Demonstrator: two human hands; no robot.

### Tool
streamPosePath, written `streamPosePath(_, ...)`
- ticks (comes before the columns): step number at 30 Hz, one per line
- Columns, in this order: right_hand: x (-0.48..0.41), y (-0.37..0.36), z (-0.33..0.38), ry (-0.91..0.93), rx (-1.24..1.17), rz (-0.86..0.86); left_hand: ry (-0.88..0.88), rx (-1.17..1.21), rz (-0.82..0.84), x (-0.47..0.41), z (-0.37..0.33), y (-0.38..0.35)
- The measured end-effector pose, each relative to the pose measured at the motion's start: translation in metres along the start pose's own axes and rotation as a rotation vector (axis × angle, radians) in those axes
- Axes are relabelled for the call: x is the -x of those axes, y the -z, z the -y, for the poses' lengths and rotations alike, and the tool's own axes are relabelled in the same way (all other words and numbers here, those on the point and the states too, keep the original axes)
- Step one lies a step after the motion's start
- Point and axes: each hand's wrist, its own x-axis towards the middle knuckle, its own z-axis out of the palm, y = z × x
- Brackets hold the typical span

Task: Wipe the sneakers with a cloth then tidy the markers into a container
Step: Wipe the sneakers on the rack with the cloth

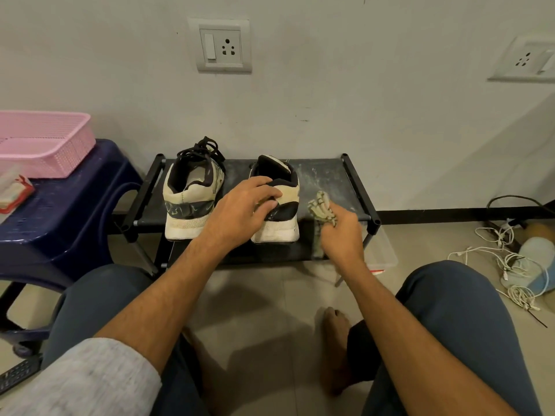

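Two worn white-and-black sneakers stand heel-toward-me on a low black rack (pixel 330 178). The left sneaker (pixel 192 193) has loose black laces. My left hand (pixel 243 211) grips the heel of the right sneaker (pixel 282 202). Just right of that shoe, my right hand (pixel 342 235) holds a crumpled patterned cloth (pixel 322 205) against the rack's top. No markers can be made out.
A pink plastic basket (pixel 45 145) sits on a dark blue stool (pixel 72 205) at the left, with a red-and-white packet (pixel 15 193) beside it. White cables (pixel 510 262) lie on the floor at the right. A clear plastic lid (pixel 381 253) lies under the rack.
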Motion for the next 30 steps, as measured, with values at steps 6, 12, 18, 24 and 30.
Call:
streamPosePath(6, 0.017, -0.019, 0.017, 0.203, -0.009, -0.038, 0.008, 0.007, -0.028, -0.003, -0.002, -0.004)
streamPosePath(12, 0.041, -0.048, -0.006, 0.673, 0.471, -0.083, -0.027, 0.033, -0.056, -0.005, 0.003, -0.006)
streamPosePath(18, 0.032, -0.042, -0.011, 0.721, 0.511, -0.068, -0.027, 0.050, -0.069, -0.004, 0.002, -0.006)
streamPosePath(24, 0.003, -0.025, 0.000, 0.318, 0.208, -0.034, 0.007, 0.104, -0.073, -0.003, -0.002, -0.005)
streamPosePath(30, 0.012, -0.038, 0.015, 0.584, 0.148, -0.017, 0.047, 0.188, -0.049, -0.002, -0.003, -0.004)
